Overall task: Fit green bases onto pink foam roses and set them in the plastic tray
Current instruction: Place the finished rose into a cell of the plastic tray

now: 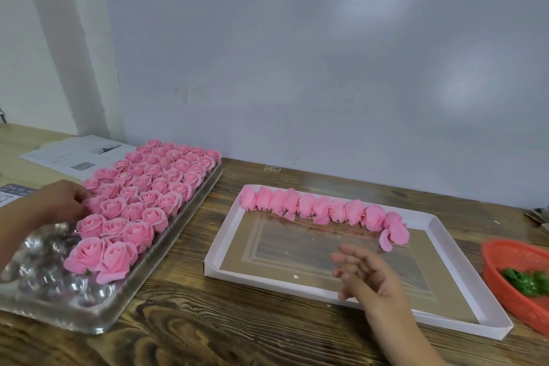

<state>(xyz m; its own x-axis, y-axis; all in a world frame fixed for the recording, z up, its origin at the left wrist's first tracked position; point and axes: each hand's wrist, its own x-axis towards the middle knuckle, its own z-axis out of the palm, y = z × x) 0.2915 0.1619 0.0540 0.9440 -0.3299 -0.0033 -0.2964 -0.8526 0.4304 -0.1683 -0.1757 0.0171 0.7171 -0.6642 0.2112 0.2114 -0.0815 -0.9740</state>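
A dark, heavily grained wooden table is carrying a glossy clear plastic tray of moulded round cups, most filled with soft pink foam roses. Beside it, a shallow white cardboard box is holding a row of roses on their sides. A red mesh basket is cradling green bases. The left hand is touching a tray rose, its grip unclear; the right hand is hovering, fingers spread, empty.

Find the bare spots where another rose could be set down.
Free: the clear tray's near-left cups, and the white box floor below its row of roses. Crowded: the rest of the clear tray, and the box's far edge.
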